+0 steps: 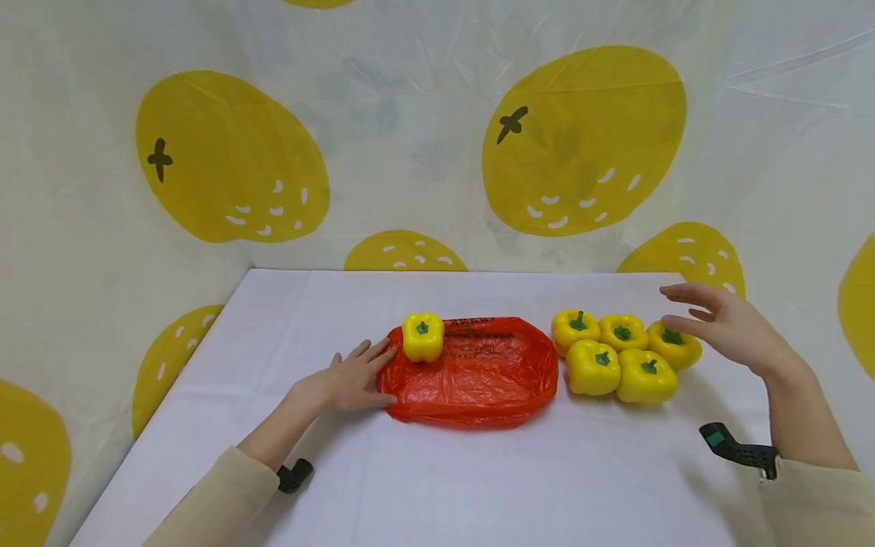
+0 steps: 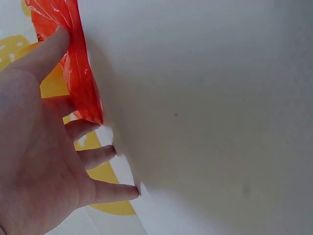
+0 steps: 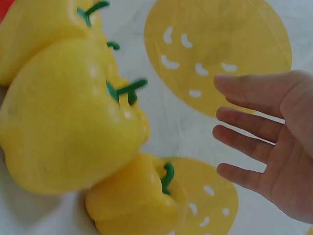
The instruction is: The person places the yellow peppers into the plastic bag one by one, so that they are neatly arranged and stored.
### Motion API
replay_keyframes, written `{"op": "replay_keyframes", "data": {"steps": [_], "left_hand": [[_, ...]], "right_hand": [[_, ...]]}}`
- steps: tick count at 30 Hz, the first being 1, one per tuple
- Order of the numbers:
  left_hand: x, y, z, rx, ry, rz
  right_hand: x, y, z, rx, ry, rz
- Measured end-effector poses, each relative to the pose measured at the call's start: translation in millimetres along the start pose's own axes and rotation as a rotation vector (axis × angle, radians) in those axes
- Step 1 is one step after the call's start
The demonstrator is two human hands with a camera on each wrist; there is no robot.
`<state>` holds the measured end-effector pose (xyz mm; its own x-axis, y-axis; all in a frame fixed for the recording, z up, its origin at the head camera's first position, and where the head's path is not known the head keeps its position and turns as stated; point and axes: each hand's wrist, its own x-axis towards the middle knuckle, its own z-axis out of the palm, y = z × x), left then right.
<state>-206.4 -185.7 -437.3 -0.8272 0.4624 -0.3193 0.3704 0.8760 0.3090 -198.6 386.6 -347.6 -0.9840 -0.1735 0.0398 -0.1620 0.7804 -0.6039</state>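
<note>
A red plastic bag lies flat on the table, dark print along its far side. One yellow bell pepper with a green stem sits on the bag's far left part. My left hand rests at the bag's left edge, fingers spread; in the left wrist view its thumb and fingertips touch the red plastic. Several more yellow bell peppers stand grouped to the right of the bag. Above the rightmost pepper hovers my right hand, fingers relaxed and apart, holding nothing in the right wrist view.
A white cloth covers the table. Behind it hangs a pale curtain printed with large yellow fruit shapes. Each wrist wears a black camera mount, one at the left and one at the right.
</note>
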Motion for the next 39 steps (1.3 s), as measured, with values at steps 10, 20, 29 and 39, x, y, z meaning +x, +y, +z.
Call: {"op": "replay_keyframes", "data": {"steps": [10,20,29,39], "left_hand": [[0.0,0.2,-0.1,-0.001,-0.005,-0.005],[-0.9,0.2,-0.2,-0.001,0.006,-0.002],[-1.0,0.7,0.3,0.000,0.003,-0.006],[-1.6,1.7,-0.5,-0.006,-0.002,-0.006]], "right_hand": [[-4.5,40.9,-8.0,0.056,-0.122,0.056],[-3.5,59.7,-2.1,0.136,-0.226,0.115],[-1.4,70.7,4.5,0.123,-0.263,0.083],[-0.2,77.2,8.5,0.125,-0.262,0.090]]}}
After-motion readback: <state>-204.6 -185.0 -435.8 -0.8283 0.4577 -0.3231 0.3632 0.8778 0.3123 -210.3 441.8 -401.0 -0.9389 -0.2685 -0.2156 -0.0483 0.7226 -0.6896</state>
